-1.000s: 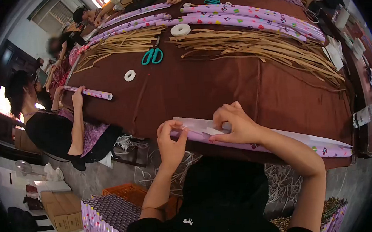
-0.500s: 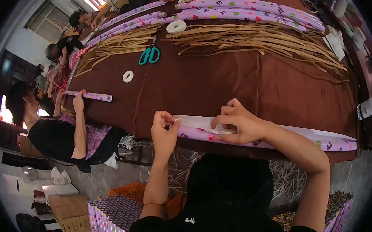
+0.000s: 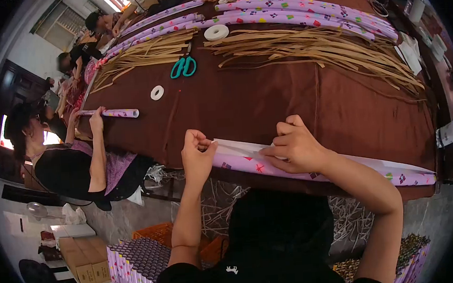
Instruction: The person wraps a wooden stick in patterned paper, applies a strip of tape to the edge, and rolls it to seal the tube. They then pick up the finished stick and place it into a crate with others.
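A long sheet of purple patterned paper (image 3: 241, 163) lies along the near edge of the brown table (image 3: 234, 104), partly rolled, its white inner side showing. At the sheet's left end, my left hand (image 3: 198, 156) pinches the white edge between thumb and fingers. My right hand (image 3: 298, 147) presses on the sheet near its middle with curled fingers; what is under them is hidden. Beyond my hands lie teal scissors (image 3: 183, 66), a small white tape roll (image 3: 157, 92) and a larger white roll (image 3: 216, 33).
Bundles of brown strips (image 3: 309, 46) and long purple rolls (image 3: 301, 12) lie across the far side. At left a co-worker (image 3: 65, 166) holds a short purple tube (image 3: 122, 113). Below stand stacked tubes (image 3: 140, 263), an orange crate (image 3: 156, 232) and cardboard boxes (image 3: 87, 259).
My left hand has shifted slightly up and left along the paper's edge. The fingers of my right hand have curled in closer to the sheet. The co-worker's head has lifted.
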{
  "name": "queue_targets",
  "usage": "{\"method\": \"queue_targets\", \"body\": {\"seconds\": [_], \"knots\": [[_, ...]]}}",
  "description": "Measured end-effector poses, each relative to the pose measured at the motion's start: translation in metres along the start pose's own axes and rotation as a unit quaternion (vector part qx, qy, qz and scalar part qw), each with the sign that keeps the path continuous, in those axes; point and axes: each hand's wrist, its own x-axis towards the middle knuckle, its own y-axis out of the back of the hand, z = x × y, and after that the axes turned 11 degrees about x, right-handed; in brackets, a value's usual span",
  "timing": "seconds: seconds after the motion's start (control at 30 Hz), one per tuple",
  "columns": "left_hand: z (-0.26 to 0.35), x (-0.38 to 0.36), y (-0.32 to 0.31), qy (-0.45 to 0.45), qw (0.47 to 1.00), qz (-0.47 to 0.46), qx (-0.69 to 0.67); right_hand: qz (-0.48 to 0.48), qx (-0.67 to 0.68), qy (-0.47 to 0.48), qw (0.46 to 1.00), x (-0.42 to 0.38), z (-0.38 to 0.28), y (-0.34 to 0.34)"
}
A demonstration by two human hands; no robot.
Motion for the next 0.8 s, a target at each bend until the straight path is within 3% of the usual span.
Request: {"method": "queue_targets", "body": {"seconds": [0.53,0.8], "knots": [[0.011,0.009,-0.001,0.02,0.995,-0.046,0.086,-0.013,-0.057,-0.031,0.998,0.0,0.003,-0.004],[0.01,0.015,0.003,-0.016,0.987,-0.065,0.144,-0.024,-0.05,-0.04,0.998,0.001,0.005,-0.006]]}}
